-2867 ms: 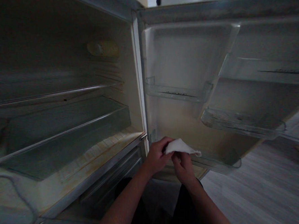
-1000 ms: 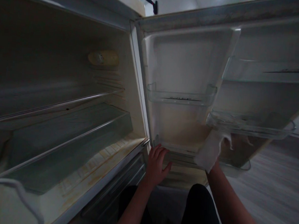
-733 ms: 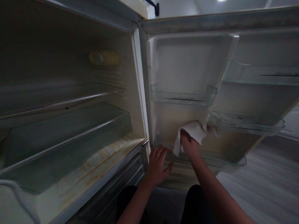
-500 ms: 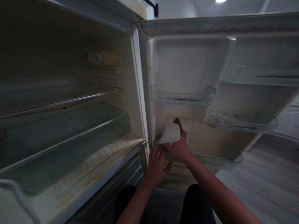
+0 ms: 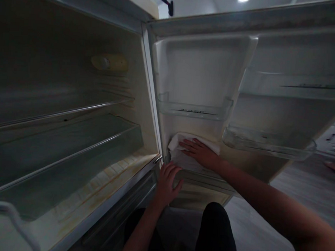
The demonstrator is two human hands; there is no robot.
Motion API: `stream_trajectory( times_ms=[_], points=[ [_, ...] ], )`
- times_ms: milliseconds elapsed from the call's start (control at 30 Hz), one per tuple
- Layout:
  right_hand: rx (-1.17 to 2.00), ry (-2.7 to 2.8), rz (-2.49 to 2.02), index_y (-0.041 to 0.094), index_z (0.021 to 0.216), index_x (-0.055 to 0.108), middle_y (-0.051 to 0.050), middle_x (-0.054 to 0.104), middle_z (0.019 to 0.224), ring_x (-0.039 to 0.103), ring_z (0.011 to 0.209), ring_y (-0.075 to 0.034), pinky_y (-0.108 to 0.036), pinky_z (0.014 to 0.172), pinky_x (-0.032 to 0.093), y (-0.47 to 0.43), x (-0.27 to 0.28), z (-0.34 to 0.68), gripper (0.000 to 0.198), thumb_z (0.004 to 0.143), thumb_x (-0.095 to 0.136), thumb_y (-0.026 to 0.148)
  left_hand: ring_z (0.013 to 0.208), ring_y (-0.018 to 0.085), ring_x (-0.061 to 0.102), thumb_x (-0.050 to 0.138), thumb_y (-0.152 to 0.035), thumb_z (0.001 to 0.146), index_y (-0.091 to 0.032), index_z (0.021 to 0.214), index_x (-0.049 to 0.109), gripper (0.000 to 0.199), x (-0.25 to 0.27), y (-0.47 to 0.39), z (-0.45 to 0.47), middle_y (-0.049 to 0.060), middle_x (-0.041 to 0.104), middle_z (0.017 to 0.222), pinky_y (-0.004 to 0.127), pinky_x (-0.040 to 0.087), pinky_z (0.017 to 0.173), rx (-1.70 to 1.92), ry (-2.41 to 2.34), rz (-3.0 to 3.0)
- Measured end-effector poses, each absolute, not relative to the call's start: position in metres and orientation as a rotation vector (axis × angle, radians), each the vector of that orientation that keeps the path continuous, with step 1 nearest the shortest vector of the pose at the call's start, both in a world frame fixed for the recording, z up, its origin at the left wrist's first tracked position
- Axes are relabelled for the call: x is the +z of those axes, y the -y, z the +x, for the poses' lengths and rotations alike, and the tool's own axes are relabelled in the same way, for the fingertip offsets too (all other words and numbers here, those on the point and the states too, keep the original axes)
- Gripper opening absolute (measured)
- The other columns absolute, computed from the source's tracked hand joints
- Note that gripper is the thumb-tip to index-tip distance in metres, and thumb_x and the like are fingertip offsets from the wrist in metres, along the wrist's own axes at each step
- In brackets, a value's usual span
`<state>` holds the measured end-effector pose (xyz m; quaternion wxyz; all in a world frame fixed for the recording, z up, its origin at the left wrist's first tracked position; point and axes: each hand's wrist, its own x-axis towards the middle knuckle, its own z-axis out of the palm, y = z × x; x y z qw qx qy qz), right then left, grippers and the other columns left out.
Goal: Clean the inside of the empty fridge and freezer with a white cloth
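Left of my hands, the fridge shelves (image 5: 70,142) stand bare. My left hand (image 5: 166,182), fingers loosely spread, rests on the lower edge of the door (image 5: 199,67), gripping nothing. Just above and to its right, my right hand (image 5: 201,152) lies flat, fingers extended, pressing a cloth (image 5: 177,150) against the door's inner wall. Right of that hand, a bin (image 5: 268,141) juts out.

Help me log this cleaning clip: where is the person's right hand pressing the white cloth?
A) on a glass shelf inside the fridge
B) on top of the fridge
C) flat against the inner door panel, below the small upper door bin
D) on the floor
C: the right hand lies spread on the white cloth against the inner door panel, under the small door bin.
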<state>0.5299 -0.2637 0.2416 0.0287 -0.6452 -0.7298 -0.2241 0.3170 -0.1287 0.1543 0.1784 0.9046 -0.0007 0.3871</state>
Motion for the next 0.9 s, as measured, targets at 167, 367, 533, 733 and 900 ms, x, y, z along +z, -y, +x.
stream_trajectory(
  times_ms=[167, 367, 533, 733, 900],
  points=[
    [-0.633, 2.265, -2.02, 0.023, 0.142, 0.054, -0.004, 0.035, 0.163, 0.024, 0.154, -0.02, -0.051, 0.124, 0.031, 0.322, 0.251, 0.54, 0.05, 0.097, 0.043, 0.005, 0.136, 0.027, 0.046, 0.062, -0.025, 0.092, -0.023, 0.127, 0.055, 0.036, 0.151, 0.125, 0.318, 0.008, 0.062, 0.126, 0.053, 0.038, 0.115, 1.102, -0.008, 2.541],
    [-0.77, 2.127, -2.35, 0.026, 0.138, 0.056, -0.003, 0.039, 0.161, 0.044, 0.144, -0.023, -0.043, 0.101, 0.055, 0.397, 0.258, 0.54, 0.058, 0.09, 0.04, -0.002, 0.136, 0.027, 0.046, 0.063, -0.025, 0.092, -0.023, 0.125, 0.056, 0.035, 0.148, 0.125, 0.32, 0.009, 0.062, 0.126, 0.052, 0.04, 0.114, 1.158, 0.001, 2.513],
    [-1.008, 1.866, -2.554, 0.024, 0.126, 0.065, -0.011, 0.063, 0.136, 0.061, 0.124, -0.029, -0.046, 0.096, 0.054, 0.446, 0.265, 0.538, 0.052, 0.087, 0.042, -0.001, 0.135, 0.028, 0.047, 0.062, -0.025, 0.091, -0.023, 0.124, 0.056, 0.033, 0.148, 0.128, 0.322, 0.009, 0.063, 0.124, 0.053, 0.041, 0.113, 1.171, -0.012, 2.504],
    [-1.192, 1.722, -2.7, 0.018, 0.113, 0.069, -0.016, 0.064, 0.126, 0.062, 0.113, -0.032, -0.045, 0.092, 0.052, 0.445, 0.263, 0.536, 0.035, 0.089, 0.048, 0.005, 0.136, 0.029, 0.046, 0.062, -0.028, 0.092, -0.023, 0.127, 0.055, 0.036, 0.15, 0.132, 0.321, 0.009, 0.062, 0.127, 0.054, 0.039, 0.114, 1.12, -0.012, 2.518],
    [-0.984, 1.898, -2.706, 0.017, 0.111, 0.068, -0.015, 0.063, 0.119, 0.06, 0.109, -0.03, -0.042, 0.089, 0.049, 0.404, 0.249, 0.534, 0.027, 0.092, 0.05, 0.008, 0.136, 0.029, 0.046, 0.062, -0.029, 0.091, -0.023, 0.127, 0.055, 0.037, 0.149, 0.133, 0.323, 0.009, 0.062, 0.127, 0.053, 0.039, 0.114, 1.141, 0.004, 2.54]
  ],
)
